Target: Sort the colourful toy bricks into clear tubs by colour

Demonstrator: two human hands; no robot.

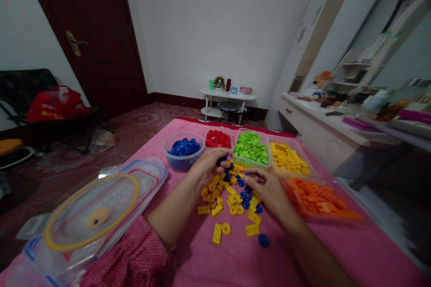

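Note:
My left hand (207, 166) is closed around dark blue toy blocks (221, 160) at the far side of a loose pile. Yellow toy bricks (232, 191) and yellow rings lie mixed with blue discs (245, 204) in this pile on the pink cloth. At its right side, my right hand (269, 187) has thumb and fingers drawn together over the pieces. What sits between those fingertips is too small to make out. Nearest to me lie a yellow brick (217, 233), a yellow ring (226, 228) and a blue disc (263, 240).
Behind the pile stand a round tub of blue pieces (164, 149) and boxes of red (218, 138), green (251, 147) and yellow blocks (290, 158). Orange blocks (323, 199) fill a box at right. Clear lids (144, 188) are stacked at left.

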